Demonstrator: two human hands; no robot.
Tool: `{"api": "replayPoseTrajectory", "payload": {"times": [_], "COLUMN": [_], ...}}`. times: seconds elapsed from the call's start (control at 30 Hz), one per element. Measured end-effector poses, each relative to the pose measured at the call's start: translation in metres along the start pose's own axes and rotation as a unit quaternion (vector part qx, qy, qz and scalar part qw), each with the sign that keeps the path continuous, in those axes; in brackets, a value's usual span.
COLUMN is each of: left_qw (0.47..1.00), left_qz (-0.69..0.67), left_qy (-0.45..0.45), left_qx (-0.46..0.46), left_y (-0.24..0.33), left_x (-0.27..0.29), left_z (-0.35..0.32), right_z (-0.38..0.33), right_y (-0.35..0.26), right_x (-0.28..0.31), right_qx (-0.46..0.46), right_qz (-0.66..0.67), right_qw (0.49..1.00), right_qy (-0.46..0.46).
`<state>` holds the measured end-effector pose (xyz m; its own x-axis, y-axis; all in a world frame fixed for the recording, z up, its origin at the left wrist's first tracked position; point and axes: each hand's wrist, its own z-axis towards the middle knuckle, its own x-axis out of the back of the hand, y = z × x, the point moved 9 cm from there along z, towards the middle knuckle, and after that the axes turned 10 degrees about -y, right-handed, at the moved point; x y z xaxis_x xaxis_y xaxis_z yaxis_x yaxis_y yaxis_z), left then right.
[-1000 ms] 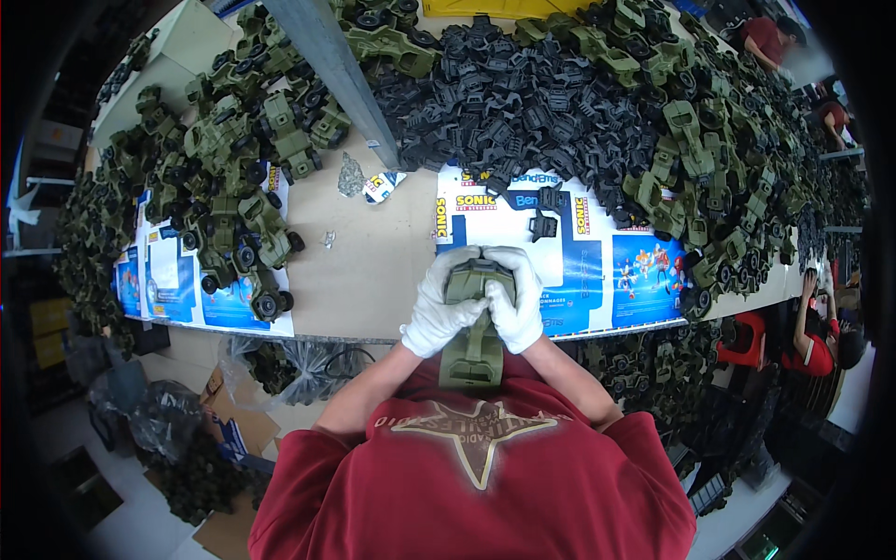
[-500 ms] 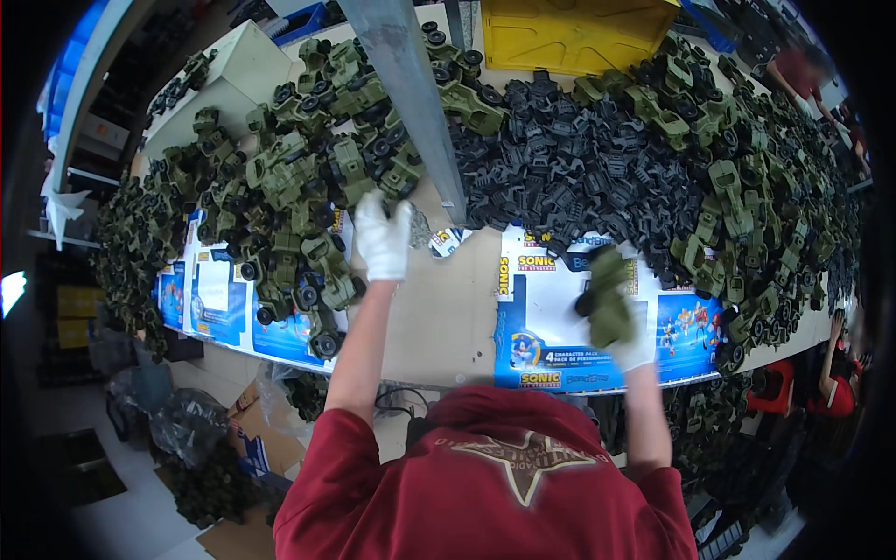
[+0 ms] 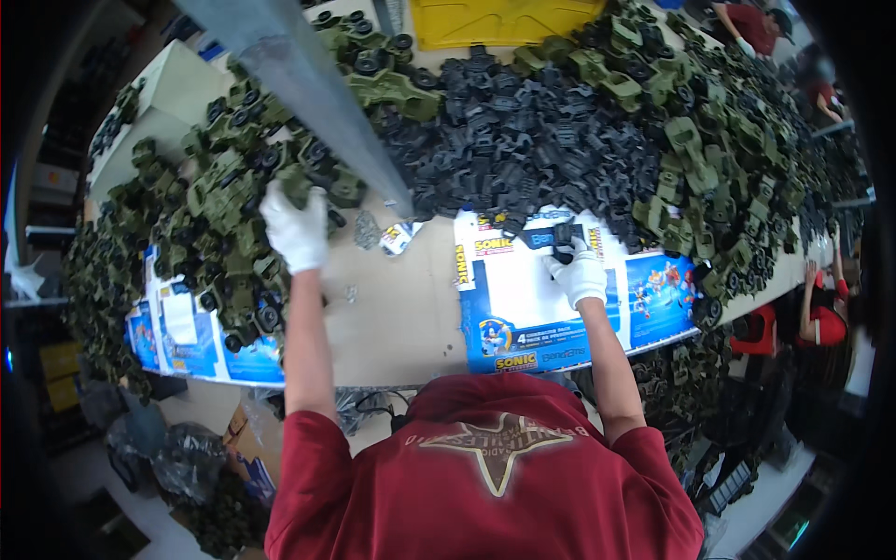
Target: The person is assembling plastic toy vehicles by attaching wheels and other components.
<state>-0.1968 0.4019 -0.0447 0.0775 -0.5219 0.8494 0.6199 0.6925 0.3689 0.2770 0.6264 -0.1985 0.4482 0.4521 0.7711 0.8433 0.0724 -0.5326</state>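
Observation:
My left hand (image 3: 297, 229), in a white glove, reaches into the left heap with bent fingers around an olive-green toy vehicle (image 3: 295, 184). Part of that vehicle is hidden by the glove. Over the flattened printed cardboard, my right hand (image 3: 581, 277), also gloved, pinches a small black plastic part (image 3: 566, 233). The printed cardboard (image 3: 504, 280) is blue and white and lies on the table in front of me. Just beyond it spreads a large heap of similar black parts (image 3: 523, 131).
A grey metal post (image 3: 308, 93) rises from the table between my left hand and the black heap. More olive toy vehicles (image 3: 686, 140) are piled at right. A yellow bin (image 3: 504, 21) stands at the back. Other people (image 3: 821, 313) are at the right.
The olive toy vehicle has left my right hand, which now holds a black part. My left hand has moved left along the heap. The whole view has shifted a little.

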Motion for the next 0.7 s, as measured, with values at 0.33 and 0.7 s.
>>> {"api": "replayPoseTrajectory", "payload": {"times": [0.33,0.7], "left_qw": [0.833,0.843], "left_qz": [0.004,0.096], "left_qy": [-0.323,-0.509], "left_qx": [-0.449,0.144], "left_y": [0.12,0.051], "left_x": [-0.025,-0.029], "left_z": [-0.283,-0.218], "right_z": [-0.088,-0.117], "right_y": [-0.031,-0.018], "right_x": [-0.027,-0.012], "right_qx": [0.362,0.194], "right_qz": [-0.232,-0.128], "right_qw": [0.901,0.973], "right_qy": [0.046,-0.002]}}
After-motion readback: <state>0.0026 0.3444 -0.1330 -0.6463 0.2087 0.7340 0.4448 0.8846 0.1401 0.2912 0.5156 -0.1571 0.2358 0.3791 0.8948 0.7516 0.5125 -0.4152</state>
